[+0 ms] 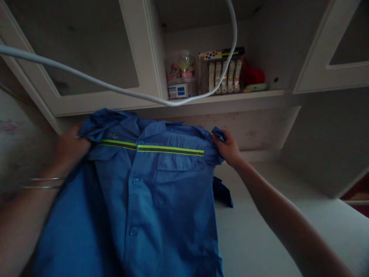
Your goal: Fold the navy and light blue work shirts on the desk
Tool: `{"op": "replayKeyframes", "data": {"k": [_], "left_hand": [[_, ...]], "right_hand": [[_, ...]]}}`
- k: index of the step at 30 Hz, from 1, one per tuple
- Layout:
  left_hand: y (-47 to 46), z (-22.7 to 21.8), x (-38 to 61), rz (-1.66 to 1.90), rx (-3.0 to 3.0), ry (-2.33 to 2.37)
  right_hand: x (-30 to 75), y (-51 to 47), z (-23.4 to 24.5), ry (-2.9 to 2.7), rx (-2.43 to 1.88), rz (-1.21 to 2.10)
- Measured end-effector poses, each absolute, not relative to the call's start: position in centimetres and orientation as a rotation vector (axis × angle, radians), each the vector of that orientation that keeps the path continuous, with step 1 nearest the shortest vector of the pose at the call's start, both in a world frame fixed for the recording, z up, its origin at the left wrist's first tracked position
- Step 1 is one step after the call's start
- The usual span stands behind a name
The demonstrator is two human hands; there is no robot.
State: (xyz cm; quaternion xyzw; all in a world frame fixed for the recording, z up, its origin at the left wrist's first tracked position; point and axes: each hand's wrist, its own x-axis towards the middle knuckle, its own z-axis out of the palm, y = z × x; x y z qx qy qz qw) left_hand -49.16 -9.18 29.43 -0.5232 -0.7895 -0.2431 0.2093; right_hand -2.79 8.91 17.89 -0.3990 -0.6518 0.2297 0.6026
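Note:
A blue work shirt [173, 184] hangs spread between my two hands, its buttoned front facing me. A yellow-green and grey reflective stripe [170, 149] crosses the chest above a flapped pocket. My left hand [72, 144] grips the bunched cloth at the shirt's left shoulder; its fingers are partly hidden and blurred. At the opposite shoulder, my right hand [227, 148] is closed around gathered fabric. Two thin bangles [44, 182] circle my left wrist. A dark blue piece of cloth [221, 192] shows behind the shirt's right edge.
A white cable [109, 88] loops across the view in front of the cabinet [150, 50]. Its open shelf holds clear plastic containers [180, 75], a boxed pack [221, 71] and a red item [253, 74]. Below lies a white desktop [259, 231].

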Motion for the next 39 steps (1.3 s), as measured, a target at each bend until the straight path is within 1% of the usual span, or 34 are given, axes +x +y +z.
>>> {"op": "replayKeyframes", "data": {"k": [2,4,7,9,10,12,14,16,18,20,22,25,27,29,32,39], "left_hand": [[-5.3,24.4,-49.4,-0.643,-1.439,-2.25],[-2.5,17.9,-49.8,-0.575,-1.517,-2.27],[-0.4,8.9,-50.7,-0.457,-1.495,-2.344],[0.0,5.0,-51.4,-0.404,-1.517,-2.328],[0.1,3.8,-51.7,-0.389,-1.532,-2.308],[-0.3,2.9,-52.2,-0.375,-1.548,-2.268],[-1.2,3.3,-52.1,-0.373,-1.536,-2.247],[-3.1,3.8,-51.1,-0.362,-1.547,-2.187],[-6.2,3.5,-49.3,-0.326,-1.626,-2.097],[-10.3,1.9,-47.4,-0.276,-1.768,-2.067],[-14.7,-1.0,-46.0,-0.219,-1.886,-2.164],[-19.9,-5.9,-45.5,-0.218,-1.928,-2.364],[-21.5,-8.2,-46.0,-0.325,-1.902,-2.439],[-21.7,-9.2,-46.4,-0.459,-1.87,-2.475],[-21.0,-9.1,-46.4,-0.585,-1.817,-2.501],[-20.8,-8.8,-46.2,-0.678,-1.818,-2.479]], "right_hand": [[-6.4,12.8,14.0,-1.532,-1.213,0.502],[-8.6,15.0,9.4,-1.548,-1.495,0.568],[-9.4,15.4,3.4,-1.523,-1.719,0.649],[-8.9,14.5,0.9,-1.565,-1.804,0.633],[-8.5,13.8,0.1,-1.629,-1.83,0.585],[-7.8,11.8,-0.6,-1.815,-1.835,0.414],[-7.3,8.7,-0.5,-2.009,-1.755,0.233],[-7.0,4.4,-0.3,-2.165,-1.593,0.186],[-6.8,-0.9,-0.4,-2.339,-1.372,0.265],[-6.4,-6.4,-1.2,-2.524,-1.148,0.407],[-5.7,-11.1,-2.5,-2.665,-1.003,0.531],[-4.5,-15.5,-4.5,-2.724,-1.012,0.607],[-4.0,-16.6,-5.2,-2.698,-1.075,0.597],[-3.9,-16.8,-5.3,-2.659,-1.119,0.571],[-3.9,-16.7,-5.1,-2.607,-1.136,0.546],[-3.6,-16.5,-5.7,-2.559,-1.08,0.541]]}}
